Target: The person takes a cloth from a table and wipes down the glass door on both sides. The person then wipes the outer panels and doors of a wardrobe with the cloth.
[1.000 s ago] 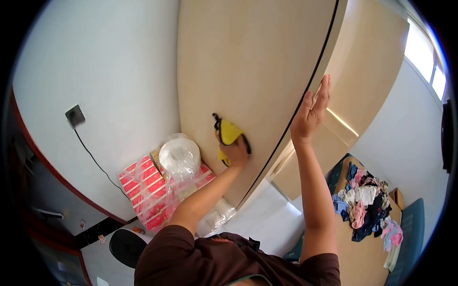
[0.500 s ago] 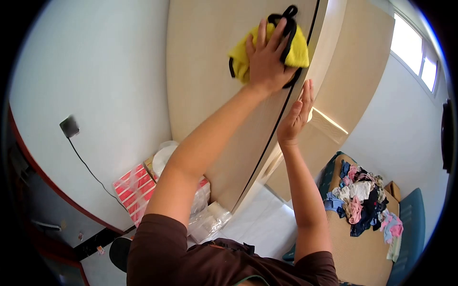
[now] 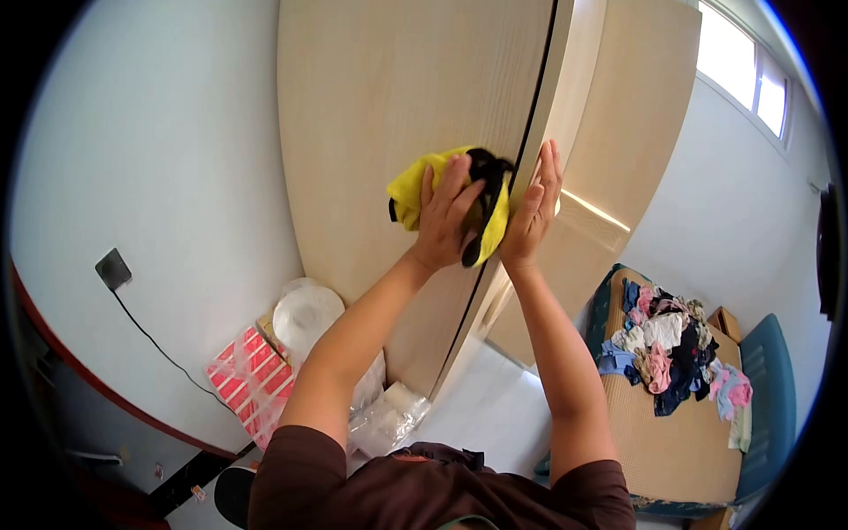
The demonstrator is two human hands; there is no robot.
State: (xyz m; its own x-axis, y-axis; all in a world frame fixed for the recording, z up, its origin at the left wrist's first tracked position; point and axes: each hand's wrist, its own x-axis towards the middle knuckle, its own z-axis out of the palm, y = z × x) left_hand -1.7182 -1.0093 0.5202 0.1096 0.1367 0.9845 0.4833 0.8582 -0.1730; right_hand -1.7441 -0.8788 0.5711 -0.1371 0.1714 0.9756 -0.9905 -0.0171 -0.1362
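My left hand (image 3: 444,212) presses a yellow cloth (image 3: 408,187) with black edging against the pale wooden panel (image 3: 371,106). Its fingers lie spread over the cloth, and part of the cloth bunches up beside them. Close by on the right, my right hand (image 3: 533,208) rests flat with stretched fingers against the panel's vertical edge, holding nothing. A dark strip runs along that edge, between the two hands.
Below on the left are red-and-white striped boxes (image 3: 250,382), a white roll (image 3: 307,316) and plastic-wrapped items (image 3: 389,417). A wall socket (image 3: 113,268) has a hanging cord. At right, a bed (image 3: 671,450) bears piled clothes (image 3: 662,331).
My left hand went up the panel with the cloth, then came back down beside my right hand. The view has shifted somewhat; my right hand stays at the edge.
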